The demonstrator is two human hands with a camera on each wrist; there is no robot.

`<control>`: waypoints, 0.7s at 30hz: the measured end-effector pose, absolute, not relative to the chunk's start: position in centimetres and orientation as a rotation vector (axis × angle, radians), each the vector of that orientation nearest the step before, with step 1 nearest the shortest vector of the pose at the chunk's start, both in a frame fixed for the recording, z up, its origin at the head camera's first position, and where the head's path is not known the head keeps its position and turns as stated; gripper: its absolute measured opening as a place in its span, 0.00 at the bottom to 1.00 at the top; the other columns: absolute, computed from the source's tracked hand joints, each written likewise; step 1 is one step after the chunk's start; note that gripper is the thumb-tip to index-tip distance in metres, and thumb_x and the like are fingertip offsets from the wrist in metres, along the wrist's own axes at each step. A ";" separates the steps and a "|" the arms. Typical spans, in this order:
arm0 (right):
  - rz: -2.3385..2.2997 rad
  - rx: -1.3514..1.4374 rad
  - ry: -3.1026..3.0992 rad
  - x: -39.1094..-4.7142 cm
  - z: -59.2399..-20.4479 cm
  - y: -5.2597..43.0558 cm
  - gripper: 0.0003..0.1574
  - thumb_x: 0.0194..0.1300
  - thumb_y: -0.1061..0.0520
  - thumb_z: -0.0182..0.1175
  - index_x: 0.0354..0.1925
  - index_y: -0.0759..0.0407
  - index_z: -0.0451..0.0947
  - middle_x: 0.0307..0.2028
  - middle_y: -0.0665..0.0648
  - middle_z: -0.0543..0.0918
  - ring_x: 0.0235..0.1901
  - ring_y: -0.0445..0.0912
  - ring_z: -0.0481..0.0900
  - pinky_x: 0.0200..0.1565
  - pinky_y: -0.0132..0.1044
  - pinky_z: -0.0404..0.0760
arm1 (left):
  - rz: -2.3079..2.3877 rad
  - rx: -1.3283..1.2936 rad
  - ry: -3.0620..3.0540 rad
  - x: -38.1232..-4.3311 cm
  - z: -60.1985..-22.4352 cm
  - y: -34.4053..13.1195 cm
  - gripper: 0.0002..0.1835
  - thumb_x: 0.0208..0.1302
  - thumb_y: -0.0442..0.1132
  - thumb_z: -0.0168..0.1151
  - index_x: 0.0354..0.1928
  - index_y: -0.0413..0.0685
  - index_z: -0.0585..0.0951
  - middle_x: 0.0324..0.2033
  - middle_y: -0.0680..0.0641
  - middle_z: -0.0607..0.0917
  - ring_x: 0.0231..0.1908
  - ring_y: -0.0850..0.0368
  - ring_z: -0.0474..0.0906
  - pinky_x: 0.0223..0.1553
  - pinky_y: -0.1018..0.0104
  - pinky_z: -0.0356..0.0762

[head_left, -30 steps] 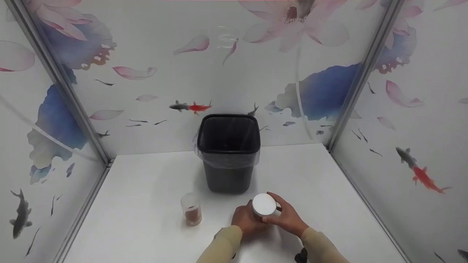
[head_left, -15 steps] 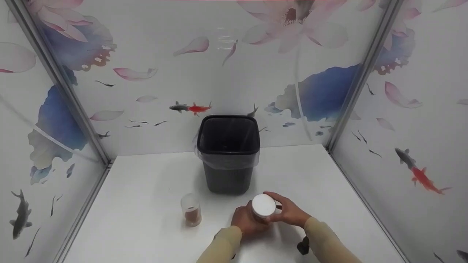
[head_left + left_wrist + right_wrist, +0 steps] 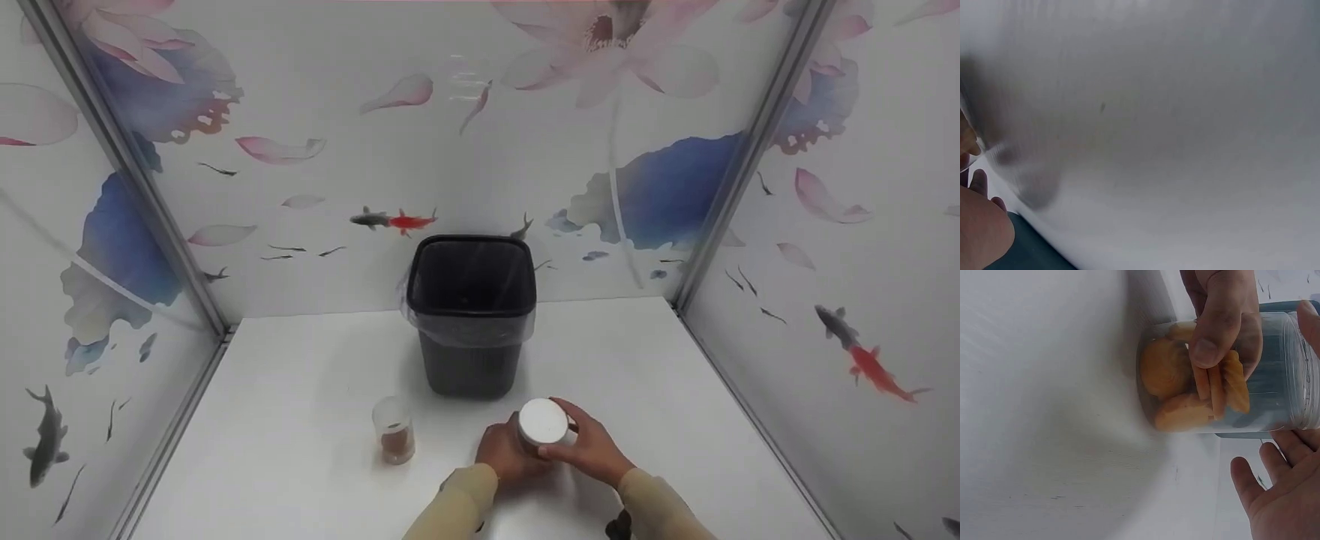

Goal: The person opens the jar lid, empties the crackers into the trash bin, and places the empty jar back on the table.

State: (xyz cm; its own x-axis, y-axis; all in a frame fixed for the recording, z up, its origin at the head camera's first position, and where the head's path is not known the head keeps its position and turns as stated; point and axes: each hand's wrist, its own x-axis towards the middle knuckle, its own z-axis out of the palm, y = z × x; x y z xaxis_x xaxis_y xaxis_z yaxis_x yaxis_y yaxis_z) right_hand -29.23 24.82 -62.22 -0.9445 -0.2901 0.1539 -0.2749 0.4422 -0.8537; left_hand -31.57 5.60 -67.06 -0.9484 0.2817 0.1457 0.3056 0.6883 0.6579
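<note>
A clear plastic jar [image 3: 1269,371] with several golden-brown cookies [image 3: 1165,368] inside stands on the white table, right of the middle. Its round white lid [image 3: 543,421] faces up. My left hand [image 3: 506,454] grips the jar's body from the left; in the right wrist view its thumb lies across the wall beside the cookies. Around the lid's edge my right hand [image 3: 589,446] holds with thumb and fingers on opposite sides. The left wrist view shows mostly pale table surface, with part of a hand [image 3: 979,225] at its left edge.
A black bin [image 3: 471,367] with a clear liner stands behind the jar, near the back wall. To the left is a small clear container [image 3: 394,431] with brown contents. Patterned panels enclose the table [image 3: 300,375] at the back and both sides.
My right hand and forearm swung outward to the right, then came back inward at the lid. The left hand and the jar stay in place.
</note>
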 end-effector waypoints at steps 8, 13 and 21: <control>-1.573 -0.728 2.379 -30.9 -60.7 26.1 0.51 0.55 0.55 0.75 0.72 0.60 0.64 0.67 0.58 0.71 0.69 0.59 0.63 0.63 0.68 0.62 | -1.286 -0.484 -2.891 -31.9 -67.2 5.6 0.49 0.34 0.58 0.81 0.63 0.50 0.74 0.52 0.58 0.82 0.54 0.61 0.77 0.61 0.58 0.72; -1.571 -0.680 2.416 -30.3 -60.8 26.0 0.54 0.55 0.54 0.75 0.73 0.62 0.61 0.69 0.61 0.68 0.70 0.61 0.60 0.63 0.66 0.63 | -1.286 -0.503 -2.877 -31.8 -67.4 5.6 0.48 0.36 0.58 0.80 0.63 0.51 0.74 0.52 0.59 0.82 0.55 0.62 0.77 0.62 0.60 0.71; -1.616 -0.533 2.649 -28.8 -62.0 24.7 0.56 0.52 0.46 0.77 0.72 0.61 0.62 0.68 0.59 0.69 0.68 0.58 0.64 0.62 0.60 0.69 | -1.130 -0.537 -2.835 -31.8 -67.4 5.6 0.48 0.37 0.64 0.78 0.61 0.49 0.74 0.51 0.54 0.84 0.53 0.59 0.78 0.61 0.60 0.72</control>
State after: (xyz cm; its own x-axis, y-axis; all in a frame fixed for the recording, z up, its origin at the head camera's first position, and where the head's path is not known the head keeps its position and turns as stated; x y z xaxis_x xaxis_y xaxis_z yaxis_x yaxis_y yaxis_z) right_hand -28.80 24.70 -62.01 -0.9426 -0.2813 0.1799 -0.2887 0.4156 -0.8625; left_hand -31.78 5.60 -67.37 -0.9391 0.3011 0.1655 0.3324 0.6742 0.6595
